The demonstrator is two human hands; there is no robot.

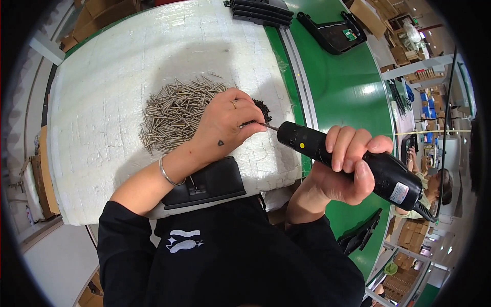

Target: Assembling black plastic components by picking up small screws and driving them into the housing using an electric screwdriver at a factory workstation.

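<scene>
My right hand (348,161) is wrapped round a black electric screwdriver (376,176), its cord leaving the lower right end. The screwdriver's thin bit points left and meets the fingertips of my left hand (232,120). Those left fingers are pinched together at the bit's tip; whatever small piece they hold is hidden. Just beyond them lies a small heap of tiny black parts (263,108). Left of my left hand spreads a pile of metal pins (174,113). A black plastic housing (217,179) rests close to my body, partly under my left forearm, with a pin standing in it.
White film-wrapped padding (102,87) covers the work surface. To its right runs a metal rail (302,77) beside a green table (342,87). Black parts are stacked (261,13) at the far edge, and a black frame with a green board (332,33) lies right. Another person (434,189) sits far right.
</scene>
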